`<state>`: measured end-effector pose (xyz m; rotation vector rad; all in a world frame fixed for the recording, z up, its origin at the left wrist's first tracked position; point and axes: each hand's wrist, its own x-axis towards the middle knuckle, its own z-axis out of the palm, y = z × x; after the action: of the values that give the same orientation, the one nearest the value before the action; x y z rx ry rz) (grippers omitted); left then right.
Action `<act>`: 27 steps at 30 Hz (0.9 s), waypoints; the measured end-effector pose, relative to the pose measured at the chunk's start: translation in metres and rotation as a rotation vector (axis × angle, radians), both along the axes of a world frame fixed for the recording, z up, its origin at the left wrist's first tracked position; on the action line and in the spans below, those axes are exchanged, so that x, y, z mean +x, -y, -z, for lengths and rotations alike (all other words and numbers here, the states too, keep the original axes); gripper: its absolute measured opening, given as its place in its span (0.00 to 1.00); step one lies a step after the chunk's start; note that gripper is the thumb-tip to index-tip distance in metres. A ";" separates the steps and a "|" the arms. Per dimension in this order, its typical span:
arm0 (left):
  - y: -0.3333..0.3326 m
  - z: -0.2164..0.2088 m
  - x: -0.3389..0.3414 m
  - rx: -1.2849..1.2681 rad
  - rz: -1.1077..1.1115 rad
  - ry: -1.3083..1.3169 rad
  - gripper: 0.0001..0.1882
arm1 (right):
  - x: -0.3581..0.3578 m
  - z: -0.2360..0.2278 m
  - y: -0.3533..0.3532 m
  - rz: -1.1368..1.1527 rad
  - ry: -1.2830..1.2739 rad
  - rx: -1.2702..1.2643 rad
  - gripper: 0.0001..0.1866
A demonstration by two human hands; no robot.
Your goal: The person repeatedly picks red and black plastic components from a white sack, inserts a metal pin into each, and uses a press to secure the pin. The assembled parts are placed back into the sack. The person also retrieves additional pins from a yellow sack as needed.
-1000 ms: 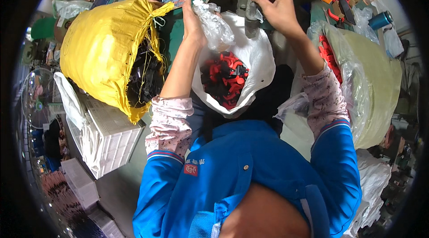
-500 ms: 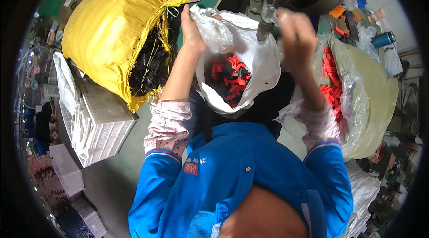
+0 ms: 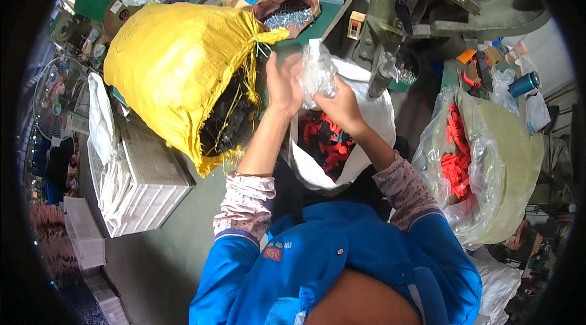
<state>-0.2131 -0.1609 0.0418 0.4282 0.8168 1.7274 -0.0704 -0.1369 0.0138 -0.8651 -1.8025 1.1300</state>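
A crumpled clear plastic bag [image 3: 317, 74] is bunched up over a white sack. My right hand [image 3: 343, 108] pinches its lower right side between thumb and fingers. Beside its left edge, my left hand [image 3: 282, 85] is open with the palm turned up and the fingers stretched out. I cannot tell whether those fingertips touch the plastic. Beneath both hands the white sack [image 3: 379, 111] gapes in front of my lap, with red and black plastic parts [image 3: 329, 153] inside.
A yellow woven sack [image 3: 177, 68] of black parts lies to the left, above white crates [image 3: 155, 184]. At the right stands a lined sack [image 3: 513, 166] with red parts. A metal machine [image 3: 384, 32] and a brown bag [image 3: 311, 1] of small metal pieces are at the back.
My right hand has come in from the right and taken hold of the clear plastic bag. My left hand has loosened from it. The view has shifted, showing more of the machine.
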 end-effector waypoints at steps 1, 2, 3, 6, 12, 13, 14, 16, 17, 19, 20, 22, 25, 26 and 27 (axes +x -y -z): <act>-0.010 0.006 -0.012 -0.017 -0.074 -0.124 0.34 | -0.011 -0.003 -0.013 -0.025 -0.104 -0.043 0.22; -0.022 0.015 -0.025 -0.033 -0.149 -0.248 0.32 | -0.024 -0.008 -0.030 -0.056 -0.297 -0.157 0.18; -0.034 0.032 -0.045 -0.073 -0.224 -0.388 0.22 | -0.045 -0.021 -0.048 0.035 -0.385 -0.263 0.15; -0.061 0.080 -0.090 -0.219 -0.199 -1.088 0.13 | -0.107 -0.037 -0.144 0.327 -0.220 -0.105 0.18; -0.120 0.120 -0.160 -0.292 -0.318 -1.410 0.10 | -0.217 -0.092 -0.328 0.594 -0.063 -0.303 0.25; -0.131 0.124 -0.174 -0.321 -0.347 -1.436 0.10 | -0.241 -0.104 -0.343 0.519 0.007 -0.351 0.28; -0.152 0.123 -0.177 -0.333 -0.333 -1.568 0.10 | -0.257 -0.091 -0.394 0.558 0.101 -0.253 0.28; -0.184 0.129 -0.192 -0.364 -0.297 -1.660 0.09 | -0.298 -0.058 -0.491 0.545 0.255 -0.143 0.27; -0.200 0.133 -0.203 -0.355 -0.290 -1.619 0.08 | -0.319 -0.045 -0.530 0.509 0.309 -0.108 0.27; -0.225 0.148 -0.223 -0.377 -0.241 -1.532 0.07 | -0.361 -0.021 -0.603 0.473 0.405 -0.009 0.27; -0.243 0.150 -0.231 -0.394 -0.219 -1.518 0.07 | -0.377 -0.008 -0.636 0.476 0.461 0.058 0.27; -0.268 0.158 -0.244 -0.393 -0.199 -1.492 0.06 | -0.406 0.021 -0.695 0.495 0.560 0.064 0.28; -0.298 0.179 -0.254 -0.373 -0.191 -1.453 0.06 | -0.435 0.046 -0.739 0.523 0.686 0.130 0.31; -0.302 0.186 -0.256 -0.388 -0.205 -1.448 0.06 | -0.449 0.051 -0.731 0.524 0.693 0.143 0.32; -0.304 0.189 -0.256 -0.393 -0.215 -1.446 0.06 | -0.453 0.055 -0.724 0.537 0.699 0.155 0.33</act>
<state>-0.4692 0.1433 -0.1474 1.3840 2.2132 1.1727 -0.5233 0.5870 -0.0407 -1.6610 -1.9633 0.3463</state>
